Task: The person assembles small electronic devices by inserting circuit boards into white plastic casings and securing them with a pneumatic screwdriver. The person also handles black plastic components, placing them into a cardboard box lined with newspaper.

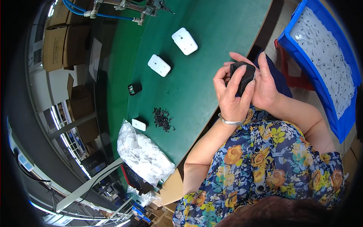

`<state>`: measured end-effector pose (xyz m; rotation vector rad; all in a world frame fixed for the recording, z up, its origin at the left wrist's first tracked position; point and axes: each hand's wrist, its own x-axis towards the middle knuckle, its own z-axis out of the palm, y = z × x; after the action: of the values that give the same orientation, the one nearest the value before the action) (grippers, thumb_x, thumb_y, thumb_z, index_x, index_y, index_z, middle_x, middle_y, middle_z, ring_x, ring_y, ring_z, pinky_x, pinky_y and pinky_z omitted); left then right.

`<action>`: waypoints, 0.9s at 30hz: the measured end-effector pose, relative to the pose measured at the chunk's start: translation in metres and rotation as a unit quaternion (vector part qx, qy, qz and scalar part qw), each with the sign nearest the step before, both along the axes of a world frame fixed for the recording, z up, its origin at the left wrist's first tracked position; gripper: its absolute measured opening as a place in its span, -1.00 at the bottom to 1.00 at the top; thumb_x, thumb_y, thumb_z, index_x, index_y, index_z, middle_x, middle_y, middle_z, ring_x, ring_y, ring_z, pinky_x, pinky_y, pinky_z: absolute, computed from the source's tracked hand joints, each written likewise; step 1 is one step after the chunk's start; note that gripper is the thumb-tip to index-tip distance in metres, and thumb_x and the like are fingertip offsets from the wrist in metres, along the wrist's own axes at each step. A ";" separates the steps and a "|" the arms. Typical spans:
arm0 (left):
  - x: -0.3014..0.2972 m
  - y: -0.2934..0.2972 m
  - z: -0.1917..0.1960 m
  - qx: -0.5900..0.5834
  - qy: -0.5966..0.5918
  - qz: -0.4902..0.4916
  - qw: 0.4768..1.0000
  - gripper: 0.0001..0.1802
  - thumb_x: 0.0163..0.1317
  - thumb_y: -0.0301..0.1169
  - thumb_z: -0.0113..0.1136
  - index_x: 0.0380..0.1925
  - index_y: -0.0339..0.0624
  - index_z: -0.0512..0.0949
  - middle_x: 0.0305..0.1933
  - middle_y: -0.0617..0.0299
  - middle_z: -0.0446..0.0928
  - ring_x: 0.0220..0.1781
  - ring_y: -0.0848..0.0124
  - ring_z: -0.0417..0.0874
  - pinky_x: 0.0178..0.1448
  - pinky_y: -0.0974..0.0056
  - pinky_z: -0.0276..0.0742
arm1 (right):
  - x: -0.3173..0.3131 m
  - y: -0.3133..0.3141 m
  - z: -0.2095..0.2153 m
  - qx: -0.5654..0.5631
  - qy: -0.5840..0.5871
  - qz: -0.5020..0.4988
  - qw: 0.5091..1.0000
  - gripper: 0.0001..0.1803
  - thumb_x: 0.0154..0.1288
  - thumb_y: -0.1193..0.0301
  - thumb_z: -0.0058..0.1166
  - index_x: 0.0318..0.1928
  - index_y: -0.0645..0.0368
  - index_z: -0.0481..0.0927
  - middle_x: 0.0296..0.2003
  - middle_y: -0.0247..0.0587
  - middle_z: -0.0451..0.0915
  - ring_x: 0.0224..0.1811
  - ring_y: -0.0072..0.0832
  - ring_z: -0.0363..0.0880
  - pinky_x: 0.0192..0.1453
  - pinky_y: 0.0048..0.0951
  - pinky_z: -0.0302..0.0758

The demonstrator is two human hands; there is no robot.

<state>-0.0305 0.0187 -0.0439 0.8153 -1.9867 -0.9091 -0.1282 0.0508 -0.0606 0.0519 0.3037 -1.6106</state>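
My left hand [230, 89], with a silver bangle at its wrist, is closed around a black plastic box [246, 77] just past the near edge of the green table. Its fingers lie across the top and side of the box. From the other side, my right hand [266, 87] cradles the same box, its thumb stretched out and its fingers partly hidden behind it. What lies between the box and my right palm is hidden.
On the green table [204, 87] lie white boxes [185, 41], a small black box with a circuit board [134, 89], a pile of small black parts [162, 119] and a bag of white pieces [143, 153]. A blue bin [342, 130] of white parts stands right; a metal fixture [140, 7] overhangs the far end.
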 end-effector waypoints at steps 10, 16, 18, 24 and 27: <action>0.009 0.000 -0.002 -0.006 -0.017 -0.023 1.000 -0.48 -0.12 -0.50 0.36 -0.06 -0.18 0.47 -0.02 0.00 0.32 -0.03 0.20 0.42 0.01 0.23 0.40 | 0.002 0.002 0.002 0.002 0.040 -0.011 0.999 -0.25 0.28 -0.20 -0.56 0.20 0.14 0.15 0.01 -0.15 0.37 0.05 -0.38 0.38 0.18 -0.32 0.32; 0.015 -0.014 0.018 -0.089 -0.157 -0.040 0.983 -0.43 -0.16 -0.43 0.38 -0.04 -0.20 0.46 -0.04 -0.05 0.44 -0.09 0.17 0.53 -0.04 0.24 0.47 | 0.000 0.003 0.004 0.014 0.059 -0.005 0.998 -0.25 0.29 -0.18 -0.59 0.27 0.11 0.02 0.10 -0.14 0.31 0.13 -0.34 0.32 0.23 -0.28 0.27; 0.017 -0.017 0.030 -0.120 -0.218 -0.051 0.967 -0.41 -0.16 -0.42 0.38 -0.02 -0.20 0.45 -0.06 -0.05 0.48 -0.09 0.16 0.55 -0.07 0.24 0.49 | 0.001 0.003 0.005 0.026 0.083 0.013 0.996 -0.27 0.31 -0.15 -0.58 0.29 0.12 -0.06 0.13 -0.14 0.27 0.17 -0.34 0.28 0.25 -0.27 0.23; 0.040 -0.024 0.032 0.265 -0.055 -0.027 0.962 -0.33 0.04 -0.59 0.16 0.19 -0.26 0.17 0.02 0.05 0.44 0.02 0.33 0.50 0.07 0.31 0.44 | 0.001 0.001 0.010 -0.124 0.361 0.060 0.922 -0.35 0.42 0.18 -0.42 0.33 0.27 -0.26 0.25 -0.12 0.04 0.28 -0.42 0.05 0.32 -0.41 0.00; 0.044 -0.021 0.026 0.401 0.192 -0.094 0.891 -0.33 0.13 -0.66 0.02 0.25 -0.19 0.06 0.07 0.04 0.37 0.08 0.35 0.44 0.11 0.29 0.39 | 0.001 0.003 0.013 -0.142 0.554 0.074 0.817 -0.37 0.41 0.29 -0.39 0.32 0.32 -0.26 0.26 -0.06 0.01 0.30 -0.39 0.00 0.34 -0.41 -0.04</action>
<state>0.0138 -0.0020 -0.0175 0.7865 -1.3247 -1.9053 -0.1275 0.0539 -0.0478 -1.1549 0.9236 -1.3513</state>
